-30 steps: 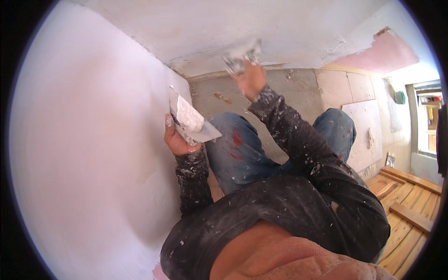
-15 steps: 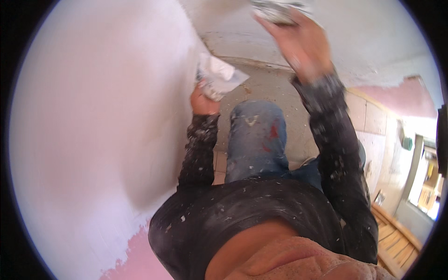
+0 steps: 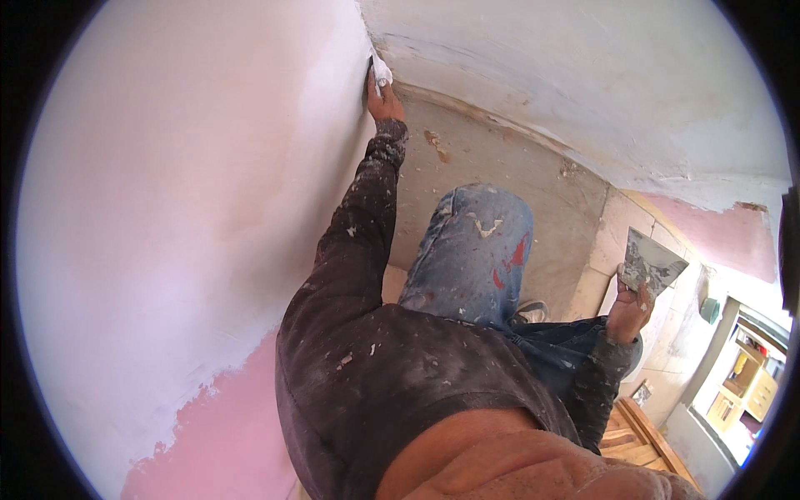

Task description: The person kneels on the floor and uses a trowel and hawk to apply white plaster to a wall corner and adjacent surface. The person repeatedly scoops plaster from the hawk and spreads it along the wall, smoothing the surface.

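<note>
Far forward in the corner, my left hand (image 3: 383,102) grips a putty knife (image 3: 380,73) with white plaster on it, close against the seam between the white side wall (image 3: 175,167) and the facing wall (image 3: 583,67). Low at the right, beside my thigh, my right hand (image 3: 629,311) is closed on a wide, smeared metal scraper (image 3: 652,262), held clear of both walls. My paint-spattered jeans knee (image 3: 471,233) is bent over the grey floor (image 3: 542,167).
Pink unskimmed patches show at lower left (image 3: 200,442) and right (image 3: 733,237). Pale floor tiles (image 3: 625,221) lie to the right, with a small green object (image 3: 709,310), a slatted wooden panel (image 3: 642,437) and an opening (image 3: 742,383) showing shelves and drawers beyond.
My left hand and its plaster-laden knife have moved forward into the corner. My right hand has swung from high on the facing wall down to the right, still holding its scraper.
</note>
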